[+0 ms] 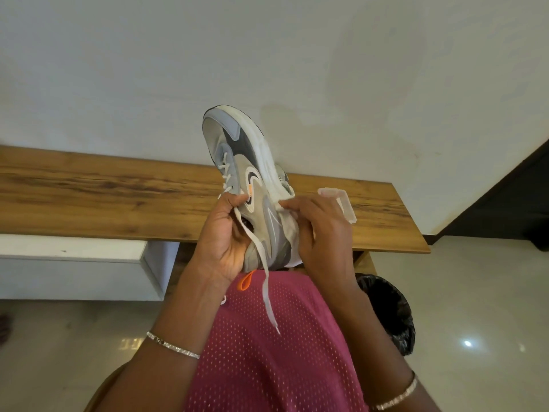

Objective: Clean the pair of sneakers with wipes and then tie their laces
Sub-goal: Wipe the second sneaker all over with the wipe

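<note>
A grey and white sneaker [240,156] is held up in front of me, toe pointing away, sole turned to the right. My left hand [222,233] grips its heel end and tongue side. My right hand [319,233] presses a white wipe [289,230] against the sole edge near the heel. A loose white lace [264,281] hangs down over my red mesh shirt. An orange heel loop [247,280] shows below the shoe. Part of a second sneaker [283,179] lies on the wooden shelf behind the first, mostly hidden.
A long wooden shelf [118,197] runs along the white wall. A clear plastic wipes lid or box [338,202] sits on it behind my right hand. A bin with a black bag [389,310] stands on the tiled floor at the right. A white ledge [74,248] lies below left.
</note>
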Action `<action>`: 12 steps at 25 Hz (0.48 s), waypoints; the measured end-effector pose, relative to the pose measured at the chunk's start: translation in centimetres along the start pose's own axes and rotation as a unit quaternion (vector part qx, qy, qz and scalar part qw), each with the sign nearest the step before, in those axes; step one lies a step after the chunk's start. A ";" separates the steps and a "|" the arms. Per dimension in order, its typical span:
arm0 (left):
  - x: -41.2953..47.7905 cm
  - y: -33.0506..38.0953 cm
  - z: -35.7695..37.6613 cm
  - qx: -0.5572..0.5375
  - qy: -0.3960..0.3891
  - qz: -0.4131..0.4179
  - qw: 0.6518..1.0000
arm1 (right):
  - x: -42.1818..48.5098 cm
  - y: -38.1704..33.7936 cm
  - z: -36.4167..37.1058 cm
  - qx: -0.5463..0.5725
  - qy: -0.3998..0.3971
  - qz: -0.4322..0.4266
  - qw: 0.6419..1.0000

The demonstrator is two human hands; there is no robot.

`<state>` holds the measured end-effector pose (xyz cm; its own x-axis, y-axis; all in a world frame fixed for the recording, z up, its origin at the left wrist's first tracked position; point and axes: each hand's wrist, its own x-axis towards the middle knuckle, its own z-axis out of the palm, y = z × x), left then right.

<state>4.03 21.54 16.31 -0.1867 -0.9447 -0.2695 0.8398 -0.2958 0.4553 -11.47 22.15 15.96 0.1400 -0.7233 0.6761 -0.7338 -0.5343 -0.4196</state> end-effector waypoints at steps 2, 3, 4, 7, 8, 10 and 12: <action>0.3 -0.1 -0.4 -0.011 0.005 0.005 1.000 | -2.8 0.2 -0.6 -0.013 0.014 0.015 1.000; 0.4 -0.1 -0.5 -0.019 0.005 0.009 1.000 | -4.0 0.4 -0.8 -0.015 0.016 0.025 0.999; 0.5 -0.1 -0.6 -0.023 -0.001 0.014 1.000 | -4.7 0.6 -0.9 -0.014 0.015 0.035 0.999; 0.3 -0.2 -0.4 -0.015 -0.031 0.007 0.999 | -4.3 0.3 -1.0 -0.005 0.017 0.052 0.998; 0.3 -0.3 -0.4 -0.018 -0.048 -0.002 0.999 | -3.5 0.1 -0.9 -0.001 0.023 0.050 0.998; 0.2 -0.4 -0.6 -0.024 -0.092 -0.029 0.995 | -1.5 -0.6 -0.4 0.019 0.028 0.045 0.998; 0.0 -0.4 -0.6 -0.015 -0.137 -0.055 0.989 | 0.6 -1.2 0.2 0.034 0.027 0.053 0.998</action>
<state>3.99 21.79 15.57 -0.4054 -0.9112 -0.0738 0.8211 -0.3984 0.4087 -10.36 22.27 16.71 0.0268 -0.7536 0.6568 -0.6958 -0.4858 -0.5290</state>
